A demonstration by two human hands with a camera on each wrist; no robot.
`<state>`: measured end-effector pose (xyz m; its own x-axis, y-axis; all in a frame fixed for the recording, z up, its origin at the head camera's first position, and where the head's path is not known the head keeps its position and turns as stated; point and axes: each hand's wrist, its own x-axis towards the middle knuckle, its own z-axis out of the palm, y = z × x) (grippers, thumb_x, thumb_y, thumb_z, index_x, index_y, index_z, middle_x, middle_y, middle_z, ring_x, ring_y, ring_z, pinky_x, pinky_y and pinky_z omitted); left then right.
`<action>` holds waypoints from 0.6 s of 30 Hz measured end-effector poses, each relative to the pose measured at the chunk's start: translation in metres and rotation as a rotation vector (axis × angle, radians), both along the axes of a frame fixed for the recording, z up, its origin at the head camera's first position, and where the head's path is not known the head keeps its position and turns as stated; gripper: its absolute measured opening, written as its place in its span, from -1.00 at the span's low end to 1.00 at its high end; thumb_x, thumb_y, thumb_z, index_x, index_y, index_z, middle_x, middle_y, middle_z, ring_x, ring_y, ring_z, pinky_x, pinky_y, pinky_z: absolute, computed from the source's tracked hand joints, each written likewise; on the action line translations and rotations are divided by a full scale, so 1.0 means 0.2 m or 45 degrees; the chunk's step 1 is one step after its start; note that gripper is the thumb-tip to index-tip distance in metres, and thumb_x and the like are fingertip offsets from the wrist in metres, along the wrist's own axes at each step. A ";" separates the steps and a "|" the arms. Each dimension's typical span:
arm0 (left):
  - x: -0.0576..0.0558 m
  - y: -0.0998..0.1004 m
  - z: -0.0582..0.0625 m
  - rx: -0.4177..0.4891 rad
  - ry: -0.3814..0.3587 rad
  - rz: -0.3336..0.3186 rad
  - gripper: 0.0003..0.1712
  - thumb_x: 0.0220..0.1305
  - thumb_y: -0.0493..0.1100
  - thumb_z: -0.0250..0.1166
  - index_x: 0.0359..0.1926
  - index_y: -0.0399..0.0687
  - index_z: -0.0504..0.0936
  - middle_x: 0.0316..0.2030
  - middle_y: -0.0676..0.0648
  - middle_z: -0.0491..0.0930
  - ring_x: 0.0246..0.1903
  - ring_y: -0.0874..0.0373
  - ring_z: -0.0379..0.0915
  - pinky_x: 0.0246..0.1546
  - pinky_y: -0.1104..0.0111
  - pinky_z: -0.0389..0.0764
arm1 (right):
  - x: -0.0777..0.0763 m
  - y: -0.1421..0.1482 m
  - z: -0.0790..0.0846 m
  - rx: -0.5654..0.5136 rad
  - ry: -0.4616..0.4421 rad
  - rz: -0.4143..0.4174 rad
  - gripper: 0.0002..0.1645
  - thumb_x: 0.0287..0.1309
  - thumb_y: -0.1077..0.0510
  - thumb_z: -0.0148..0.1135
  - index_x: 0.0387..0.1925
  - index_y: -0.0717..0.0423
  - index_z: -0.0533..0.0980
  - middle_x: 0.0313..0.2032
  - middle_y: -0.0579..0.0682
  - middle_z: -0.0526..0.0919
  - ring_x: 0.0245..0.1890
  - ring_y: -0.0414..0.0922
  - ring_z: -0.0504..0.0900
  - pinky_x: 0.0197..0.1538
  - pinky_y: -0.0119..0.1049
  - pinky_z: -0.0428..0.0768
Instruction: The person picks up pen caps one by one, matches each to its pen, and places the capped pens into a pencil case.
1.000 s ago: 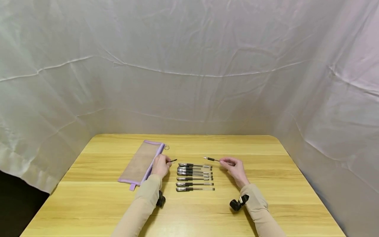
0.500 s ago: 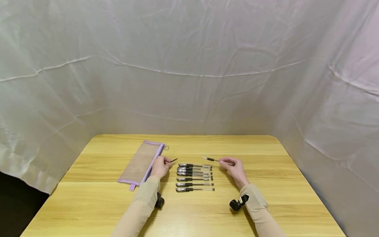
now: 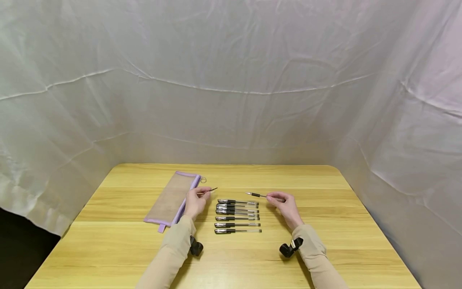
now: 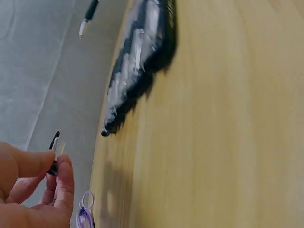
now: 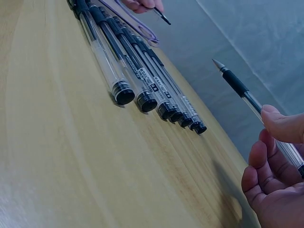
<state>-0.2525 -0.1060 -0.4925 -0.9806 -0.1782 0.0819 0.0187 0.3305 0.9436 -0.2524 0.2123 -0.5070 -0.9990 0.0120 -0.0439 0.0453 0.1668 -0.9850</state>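
My left hand (image 3: 195, 204) pinches a clear pen cap with a black clip (image 4: 57, 142) between thumb and fingers, raised beside the pouch's zip edge. Across from it, my right hand (image 3: 288, 206) holds an uncapped gel pen (image 5: 236, 83) by its clear barrel. The pen's silver tip and black grip point left toward the cap, with a wide gap between the two. Several capped black gel pens (image 3: 226, 225) lie side by side on the table between the hands, caps to the left.
A mesh pouch (image 3: 167, 196) with purple edging lies at the left, partly behind the left hand, a ring (image 3: 203, 180) at its far corner. The wooden table (image 3: 306, 176) ends at a grey cloth backdrop (image 3: 231, 120) behind and at the sides.
My left hand has lifted a little and moved slightly away from me, tilting the cap's end upward. The right hand and its pen have barely shifted. The row of pens stays put.
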 end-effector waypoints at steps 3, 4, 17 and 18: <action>0.00 0.01 0.01 0.129 -0.018 0.009 -0.74 0.30 -0.38 0.29 -0.02 -0.39 0.70 0.00 -0.33 0.69 -0.22 0.18 0.61 -0.20 0.56 0.53 | 0.00 0.00 0.00 0.007 -0.003 0.000 -0.57 0.20 0.18 0.41 0.04 0.37 0.60 -0.13 -0.07 0.75 -0.17 -0.17 0.70 -0.09 -0.38 0.63; 0.00 0.01 0.01 0.174 -0.025 0.007 -0.73 0.30 -0.37 0.30 0.00 -0.40 0.69 0.01 -0.34 0.69 -0.24 0.23 0.59 -0.21 0.57 0.52 | 0.00 0.00 0.00 0.009 -0.005 -0.002 -0.57 0.20 0.17 0.41 0.04 0.36 0.61 -0.12 -0.06 0.75 -0.16 -0.16 0.70 -0.08 -0.37 0.63; -0.01 0.02 0.03 0.754 -0.108 -0.153 -0.55 0.22 -0.52 0.30 0.15 -0.59 0.52 -0.22 -0.14 0.75 -0.30 0.24 0.69 0.06 0.26 0.70 | 0.00 -0.02 0.02 0.011 -0.011 0.017 -0.56 0.20 0.15 0.41 0.05 0.33 0.60 -0.13 -0.09 0.74 -0.12 -0.17 0.66 0.02 -0.38 0.58; -0.01 0.02 0.03 0.772 -0.112 -0.170 -0.55 0.22 -0.52 0.30 0.14 -0.60 0.51 -0.23 -0.14 0.75 -0.30 0.23 0.71 0.09 0.21 0.69 | 0.00 -0.02 0.03 0.008 -0.012 0.025 -0.56 0.20 0.15 0.41 0.05 0.32 0.60 -0.12 -0.09 0.73 -0.12 -0.17 0.66 0.02 -0.37 0.58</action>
